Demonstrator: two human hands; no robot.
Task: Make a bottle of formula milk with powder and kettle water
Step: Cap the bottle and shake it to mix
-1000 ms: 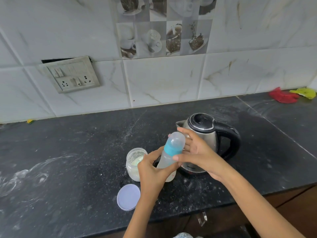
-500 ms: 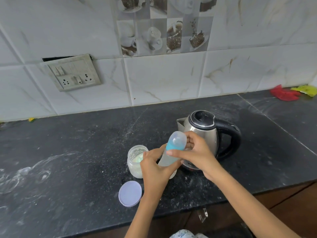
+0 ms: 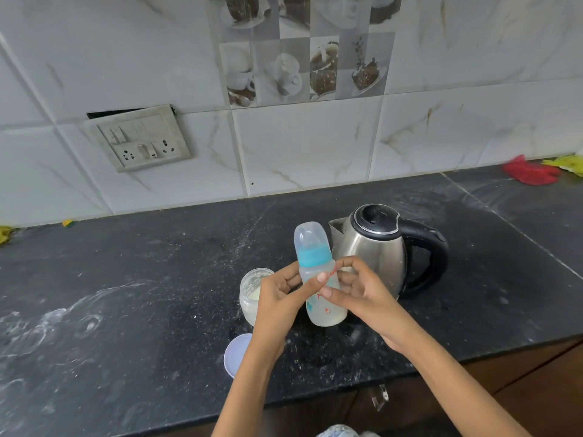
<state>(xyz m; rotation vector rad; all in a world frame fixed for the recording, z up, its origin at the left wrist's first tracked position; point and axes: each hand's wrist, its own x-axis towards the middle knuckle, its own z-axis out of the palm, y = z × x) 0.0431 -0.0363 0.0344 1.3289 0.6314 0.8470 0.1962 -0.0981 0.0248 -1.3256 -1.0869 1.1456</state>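
The bottle (image 3: 320,279) was held between both hands just above the counter (image 3: 126,279), in front of the kettle (image 3: 375,250). Its long axis ran nearly upright, leaning a little to the left at the top, with the clear cap and blue collar uppermost and clear of the fingers. The left hand (image 3: 277,305) gripped the body from the left, thumb pressed across its front. The right hand (image 3: 362,291) held it from the right, fingers curled round the back and thumb tip on the front, close to the left thumb. Both hands were clamped on the lower body; neither was on the cap, and the right looked the nearer one to reach the collar. A thin pale layer sat in the base, so mixing was probably under way.

Counted: one bottle, one kettle with its lid shut and spout toward the bottle, and one open jar (image 3: 252,294) of powder just left of the left hand. One lid (image 3: 237,354) lay flat on the counter nearer the person, partly behind the left wrist.
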